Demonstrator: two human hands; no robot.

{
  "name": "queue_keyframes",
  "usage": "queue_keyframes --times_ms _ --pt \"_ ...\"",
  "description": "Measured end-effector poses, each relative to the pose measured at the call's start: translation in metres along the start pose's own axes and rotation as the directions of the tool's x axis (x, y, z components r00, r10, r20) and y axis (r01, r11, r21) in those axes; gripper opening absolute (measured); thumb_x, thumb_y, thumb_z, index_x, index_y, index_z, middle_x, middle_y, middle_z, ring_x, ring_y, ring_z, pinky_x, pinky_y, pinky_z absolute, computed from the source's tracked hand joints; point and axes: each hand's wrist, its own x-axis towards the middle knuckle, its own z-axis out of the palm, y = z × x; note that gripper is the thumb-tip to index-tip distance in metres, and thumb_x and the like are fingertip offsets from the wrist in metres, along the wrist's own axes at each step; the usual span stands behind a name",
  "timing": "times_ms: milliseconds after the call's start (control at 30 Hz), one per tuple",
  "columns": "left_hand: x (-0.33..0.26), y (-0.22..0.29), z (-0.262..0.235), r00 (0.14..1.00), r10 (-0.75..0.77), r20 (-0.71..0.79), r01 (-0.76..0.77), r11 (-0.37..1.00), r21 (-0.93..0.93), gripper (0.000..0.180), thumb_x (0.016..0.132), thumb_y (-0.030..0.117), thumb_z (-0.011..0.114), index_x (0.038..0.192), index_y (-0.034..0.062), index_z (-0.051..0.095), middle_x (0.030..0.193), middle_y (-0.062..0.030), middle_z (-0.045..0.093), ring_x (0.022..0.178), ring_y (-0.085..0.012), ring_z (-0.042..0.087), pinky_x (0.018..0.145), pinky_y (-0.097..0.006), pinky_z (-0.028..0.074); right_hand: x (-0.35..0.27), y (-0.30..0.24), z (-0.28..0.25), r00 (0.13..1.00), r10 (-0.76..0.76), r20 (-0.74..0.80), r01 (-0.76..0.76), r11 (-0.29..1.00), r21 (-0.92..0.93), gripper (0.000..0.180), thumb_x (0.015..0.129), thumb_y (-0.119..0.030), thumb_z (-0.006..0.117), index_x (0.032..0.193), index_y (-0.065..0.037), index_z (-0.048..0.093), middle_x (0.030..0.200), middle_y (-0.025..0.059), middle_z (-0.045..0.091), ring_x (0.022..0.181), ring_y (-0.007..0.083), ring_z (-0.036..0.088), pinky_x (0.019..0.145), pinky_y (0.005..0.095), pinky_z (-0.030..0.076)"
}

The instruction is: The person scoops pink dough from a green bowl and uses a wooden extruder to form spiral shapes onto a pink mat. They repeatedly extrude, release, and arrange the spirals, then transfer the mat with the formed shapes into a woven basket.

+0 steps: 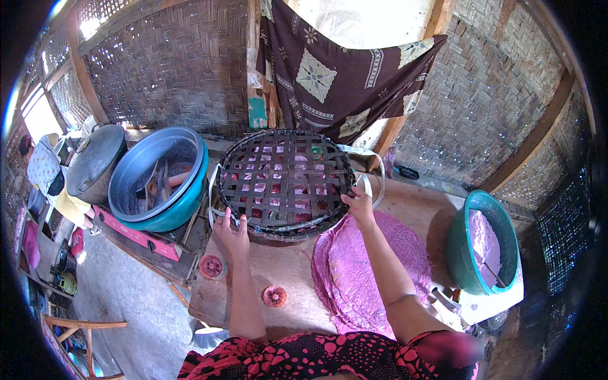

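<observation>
A round, dark woven basket (288,183) with an open lattice top stands at the far side of the wooden table. Pink and red pieces show through its gaps. White straps (380,170) loop out at its two sides. At the basket's near left edge is my left hand (233,237), its fingers apart beside the rim and strap. My right hand (360,206) is closed at the right rim, where a white strap meets the fingers. Under my right forearm lies a stack of wide, thin, purple-pink round sheets (373,272).
Two small red patterned round pieces (274,296) lie on the table (247,278). A green tub (456,247) with a pinkish mass and a stick stands right. Left are stacked basins (199,183) and a lidded pot (95,161). Another person (50,171) is at far left.
</observation>
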Motion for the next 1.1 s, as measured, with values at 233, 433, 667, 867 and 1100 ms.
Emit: queue_keyframes --times_ms 233,433,667,867,1100 --pt "-0.002 0.042 -0.015 0.996 -0.073 0.061 0.094 0.776 -0.624 0.055 0.089 0.007 0.071 0.141 0.0053 0.052 0.136 -0.0079 0.043 0.105 -0.0159 0.048 0.096 -0.031 0.042 -0.026 -0.058 -0.001 0.975 -0.215 -0.061 0.224 0.942 0.251 0.057 0.084 0.004 0.070 0.137 0.011 0.049 0.120 0.0080 0.063 0.098 0.0135 0.063 0.087 0.0252 0.051" --pt "0.008 0.124 -0.051 0.991 0.059 0.118 0.049 0.664 -0.746 0.048 0.101 0.022 0.058 0.144 0.0043 0.048 0.144 -0.0062 0.042 0.116 -0.0136 0.049 0.096 -0.032 0.040 -0.038 -0.115 -0.029 0.876 -0.465 -0.133 0.483 0.828 0.287 0.052 0.090 0.004 0.063 0.140 -0.001 0.050 0.124 0.0039 0.063 0.106 0.0100 0.061 0.092 0.0251 0.049" --pt "0.028 0.199 -0.053 0.883 0.316 0.347 0.137 0.533 -0.835 0.073 0.100 0.046 0.055 0.156 0.0094 0.027 0.159 -0.0124 0.027 0.133 -0.0257 0.043 0.107 -0.040 0.038 -0.060 -0.165 -0.067 0.781 -0.524 -0.341 0.624 0.630 0.461 0.032 0.092 0.009 0.059 0.122 -0.002 0.059 0.112 0.0056 0.068 0.098 0.0096 0.064 0.089 0.0248 0.050" --pt "0.027 0.262 -0.068 0.812 0.553 0.184 0.131 0.133 -0.982 0.089 0.093 0.069 0.047 0.158 0.0142 0.020 0.162 -0.0103 0.023 0.144 -0.0369 0.031 0.115 -0.054 0.029 -0.133 -0.229 -0.109 0.474 -0.753 -0.456 0.853 0.522 0.025 0.028 0.092 0.002 0.062 0.120 -0.001 0.058 0.110 0.0049 0.065 0.101 0.0138 0.062 0.100 0.0358 0.048" --pt "0.030 0.245 -0.094 0.483 0.610 0.628 0.777 0.031 -0.628 0.082 0.092 0.067 0.049 0.148 0.0093 0.042 0.137 -0.0170 0.057 0.120 -0.0404 0.058 0.105 -0.059 0.044 -0.202 -0.206 -0.139 0.272 -0.959 -0.080 0.817 0.274 -0.507 0.018 0.086 0.011 0.055 0.095 -0.005 0.056 0.129 0.0155 0.060 0.124 0.0296 0.055 0.113 0.0466 0.036"
